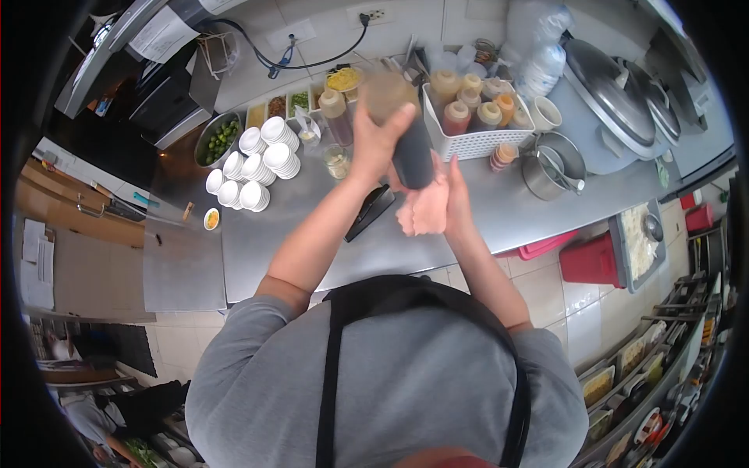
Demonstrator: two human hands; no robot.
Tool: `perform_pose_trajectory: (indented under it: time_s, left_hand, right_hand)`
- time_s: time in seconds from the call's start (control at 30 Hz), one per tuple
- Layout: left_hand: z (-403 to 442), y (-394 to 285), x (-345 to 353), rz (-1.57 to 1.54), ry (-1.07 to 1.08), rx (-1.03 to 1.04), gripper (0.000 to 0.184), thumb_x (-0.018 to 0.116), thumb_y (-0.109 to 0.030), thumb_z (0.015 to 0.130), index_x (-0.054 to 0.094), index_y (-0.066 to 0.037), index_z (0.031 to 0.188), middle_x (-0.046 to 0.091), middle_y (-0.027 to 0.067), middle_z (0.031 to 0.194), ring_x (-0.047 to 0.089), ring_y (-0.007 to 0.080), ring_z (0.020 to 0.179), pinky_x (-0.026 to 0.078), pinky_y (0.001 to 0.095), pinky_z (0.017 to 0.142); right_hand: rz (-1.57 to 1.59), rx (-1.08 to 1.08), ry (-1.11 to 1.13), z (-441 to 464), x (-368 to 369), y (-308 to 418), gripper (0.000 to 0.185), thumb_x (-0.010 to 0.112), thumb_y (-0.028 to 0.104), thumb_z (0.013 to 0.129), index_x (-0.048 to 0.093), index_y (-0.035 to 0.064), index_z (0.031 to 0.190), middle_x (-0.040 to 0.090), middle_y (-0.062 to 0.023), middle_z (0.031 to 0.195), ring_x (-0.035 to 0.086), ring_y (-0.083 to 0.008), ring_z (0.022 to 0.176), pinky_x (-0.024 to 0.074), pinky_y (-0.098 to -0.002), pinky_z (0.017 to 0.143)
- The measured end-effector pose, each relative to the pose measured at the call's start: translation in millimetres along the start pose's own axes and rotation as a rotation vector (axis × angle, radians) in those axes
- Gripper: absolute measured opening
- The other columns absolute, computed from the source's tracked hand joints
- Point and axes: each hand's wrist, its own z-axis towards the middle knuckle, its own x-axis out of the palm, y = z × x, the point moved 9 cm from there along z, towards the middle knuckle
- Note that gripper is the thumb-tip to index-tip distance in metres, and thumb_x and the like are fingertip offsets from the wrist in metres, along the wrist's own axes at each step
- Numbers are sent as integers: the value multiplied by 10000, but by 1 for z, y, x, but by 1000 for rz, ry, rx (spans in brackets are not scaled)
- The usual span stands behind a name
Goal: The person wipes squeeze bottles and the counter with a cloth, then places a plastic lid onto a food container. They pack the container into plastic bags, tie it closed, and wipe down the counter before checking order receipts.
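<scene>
A dark squeeze bottle (412, 156) tilts above the steel counter, its upper end blurred. My left hand (378, 140) is wrapped round the upper part of this bottle. Near its lower end, my right hand (456, 195) is closed on a pink cloth (423, 209), which lies against the bottle. On the counter beneath my hands is a black flat object (370, 212), partly covered by my left forearm. Just left of my left hand stand a brown sauce bottle (336, 117) and a small glass jar (337, 161).
A white basket (488, 144) of sauce bottles stands right of my hands, beside a metal pot (552, 165) and large lids (608, 90). Stacked white cups (256, 168) and a bowl of limes (218, 140) are at left. Another person (117, 413) is at the lower left.
</scene>
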Motion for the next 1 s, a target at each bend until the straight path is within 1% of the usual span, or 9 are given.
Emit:
perform_pose_trajectory:
  time_s: [0.1,0.23,0.37,0.47,0.53,0.63,0.77,0.87,1.0]
  left_hand:
    - [-13,11,15,253,59,89,521,711,-194,690,432,-23,1096,557,99,1000,547,156,912,438,291,795]
    - [-22,13,29,447,100,176,461,689,-100,678,429,-37,1054,555,63,960,538,119,853,444,278,771]
    - [-10,16,18,407,66,162,444,686,-108,694,425,-39,1047,551,58,935,535,116,835,447,269,752]
    - [-6,15,10,365,-29,140,466,702,-155,696,435,-25,1055,560,77,931,546,142,832,448,282,744]
    - [-5,13,6,359,-76,154,495,718,-200,693,446,-12,1062,573,96,926,560,167,827,448,296,741]
    - [-4,23,3,313,-48,120,534,723,-212,689,424,-19,1088,545,101,992,547,173,872,440,299,764]
    - [6,20,13,277,261,129,589,705,-254,679,387,-41,1128,513,83,1034,522,162,919,429,287,788]
    - [10,32,23,181,522,33,627,683,-292,692,365,-41,1170,499,77,1058,505,159,948,408,283,819]
    - [4,35,37,103,677,-80,664,640,-347,730,342,-27,1229,476,88,1119,464,174,1031,365,308,890]
  right_hand:
    - [-195,237,44,34,-36,-23,489,352,435,909,475,12,1120,578,-120,1000,580,-233,856,478,-329,726]
    - [-635,-42,-189,49,-71,0,427,362,355,919,492,-14,1089,589,-150,966,591,-236,815,483,-318,705]
    - [-854,63,-238,52,-97,0,432,379,357,912,497,-23,1080,577,-165,1002,594,-233,820,487,-341,729]
    - [-625,-17,-178,27,-40,4,473,384,388,901,477,-27,1108,562,-166,1038,594,-253,822,489,-380,732]
    - [-7,-10,-136,20,-15,-9,451,385,415,894,452,-2,1051,536,-179,949,585,-247,779,500,-340,593]
    - [48,187,78,20,-5,-19,483,382,444,887,471,-2,1050,547,-161,911,571,-241,728,485,-328,567]
    - [32,298,60,45,-46,-33,491,412,445,871,478,-6,1056,542,-155,923,557,-224,711,474,-311,576]
    - [-208,282,290,47,-34,-38,407,486,342,862,490,-7,1071,577,-107,898,593,-217,748,495,-305,652]
    - [-935,53,-119,38,-33,7,251,506,212,866,518,-2,996,585,-84,795,576,-157,672,464,-265,579]
